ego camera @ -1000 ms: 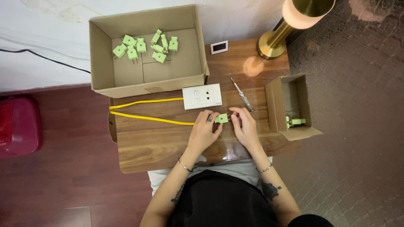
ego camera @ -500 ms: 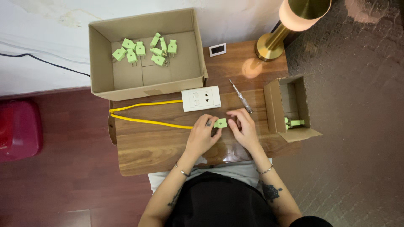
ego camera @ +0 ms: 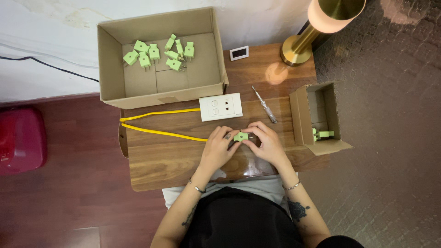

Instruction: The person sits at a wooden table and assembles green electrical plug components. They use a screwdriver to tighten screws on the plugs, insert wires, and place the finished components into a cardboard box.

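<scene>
A small light-green plug (ego camera: pixel 240 136) is held between both my hands over the wooden table (ego camera: pixel 161 160). My left hand (ego camera: pixel 218 149) pinches its left side, where the yellow cable (ego camera: pixel 156 132) ends. My right hand (ego camera: pixel 267 143) grips its right side, fingers curled over it. The cable loops left and back to a white socket plate (ego camera: pixel 221 106) lying just beyond my hands. A screwdriver (ego camera: pixel 264 104) lies to the right of the plate, untouched.
A large open cardboard box (ego camera: pixel 158 87) at the back holds several green plugs (ego camera: pixel 158 52). A small cardboard box (ego camera: pixel 317 119) at the right edge holds green plugs too. A brass lamp base (ego camera: pixel 296 50), a small white gadget (ego camera: pixel 239 53) and a red case (ego camera: pixel 20 140) on the floor.
Both hands and the green plug have stayed almost in place near the table's front; only the fingers have shifted slightly around the plug.
</scene>
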